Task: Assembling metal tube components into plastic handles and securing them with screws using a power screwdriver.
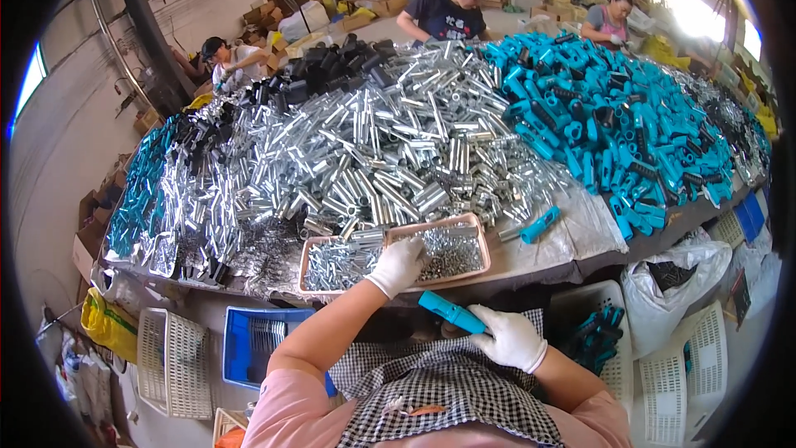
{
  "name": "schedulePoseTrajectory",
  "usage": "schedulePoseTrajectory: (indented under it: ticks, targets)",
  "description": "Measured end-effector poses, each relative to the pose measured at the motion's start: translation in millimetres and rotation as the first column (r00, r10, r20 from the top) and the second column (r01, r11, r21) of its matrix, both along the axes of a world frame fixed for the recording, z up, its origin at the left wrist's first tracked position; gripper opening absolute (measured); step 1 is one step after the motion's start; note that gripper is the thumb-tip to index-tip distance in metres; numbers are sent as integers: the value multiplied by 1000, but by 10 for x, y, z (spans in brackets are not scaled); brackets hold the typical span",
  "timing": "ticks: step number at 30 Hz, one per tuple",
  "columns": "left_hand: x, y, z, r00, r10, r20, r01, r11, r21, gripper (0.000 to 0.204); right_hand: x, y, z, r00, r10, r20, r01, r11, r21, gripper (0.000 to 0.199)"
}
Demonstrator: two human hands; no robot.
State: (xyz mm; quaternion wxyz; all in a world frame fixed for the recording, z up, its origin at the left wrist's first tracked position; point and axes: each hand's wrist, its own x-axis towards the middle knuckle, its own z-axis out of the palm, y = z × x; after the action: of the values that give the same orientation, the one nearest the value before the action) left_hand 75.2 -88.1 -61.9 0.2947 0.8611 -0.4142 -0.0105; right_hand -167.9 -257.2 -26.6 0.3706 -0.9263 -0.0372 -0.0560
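Note:
In a white glove, my right hand [510, 338] grips a teal plastic handle [452, 312] by its near end, above my checked apron. The handle slants up and to the left, its far end pointing toward the table edge. My left hand [400, 265], gloved too, reaches into the parts trays with its fingers bent together. Whatever is between those fingertips is too small to make out. Small shiny metal fasteners [452, 250] fill the right tray, and short metal pins [336, 264] lie in the left one. A single teal handle [541, 225] lies on the table right of the trays.
Silver metal tubes [373, 149] are heaped beyond the trays, with a teal handle pile [613, 108] at right and black parts [332, 66] behind. Below stand a blue bin [240, 348], a white basket [174, 365] and a crate of teal pieces [593, 336]. Several people work across the table.

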Motion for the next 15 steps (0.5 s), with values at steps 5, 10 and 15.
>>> schedulePoseTrajectory:
  ticks: [5, 10, 15]
  targets:
    - [-40, 212, 91, 1000, 5, 22, -3, 994, -112, 9, 125, 99, 72, 999, -17, 47, 20, 998, -56, 41]
    - [-193, 322, 306, 1000, -6, -19, 0, 951, -311, 15, 215, 131, 121, 998, -51, 25, 52, 998, -39, 44]
    - [-553, 576, 549, 995, -92, -39, 78, 961, -264, 13, 349, 170, 29, 997, 15, 75, -11, 999, -53, 41]
